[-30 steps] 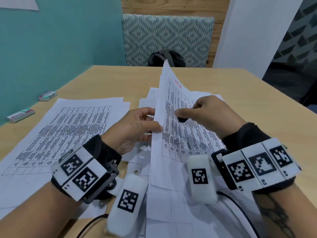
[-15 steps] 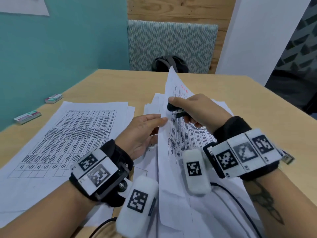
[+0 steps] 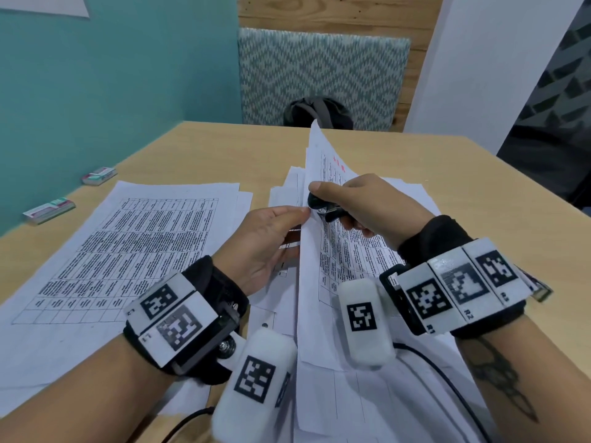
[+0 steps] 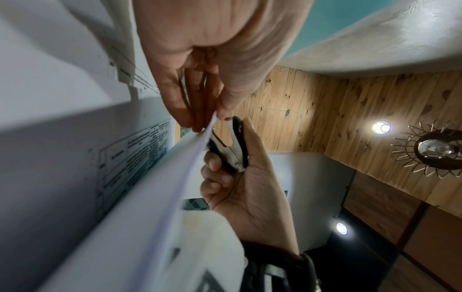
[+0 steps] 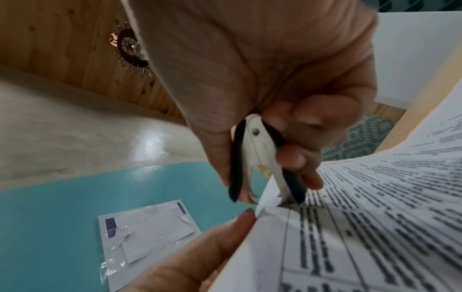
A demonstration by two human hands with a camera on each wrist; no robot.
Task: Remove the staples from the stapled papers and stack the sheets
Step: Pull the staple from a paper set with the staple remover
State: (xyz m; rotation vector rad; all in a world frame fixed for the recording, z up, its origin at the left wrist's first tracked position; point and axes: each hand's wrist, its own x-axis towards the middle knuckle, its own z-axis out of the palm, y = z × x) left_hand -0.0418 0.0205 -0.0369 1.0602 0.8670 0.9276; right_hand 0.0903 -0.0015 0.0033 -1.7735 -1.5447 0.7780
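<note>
The task is in progress, at the staple-extraction step on one set. The left hand (image 3: 265, 241) pinches the corner of the stapled papers (image 3: 335, 251) between thumb and fingertips and holds that set raised on edge above the table (image 3: 463, 174). The right hand (image 3: 367, 209) is closed around a staple remover (image 3: 323, 207), thumb on one grip and fingers on the other. In the right wrist view the metal claws of the staple remover (image 5: 265, 158) sit at the folded corner of the set; the staple itself cannot be made out, so it cannot be told whether it is already out. To the left, a stack of loose sheets (image 3: 128, 247) lies flat, which suggests earlier sets are done. Under the raised set, an untidy pile of further papers (image 3: 361, 407) remains; whether these are stapled cannot be told.
</note>
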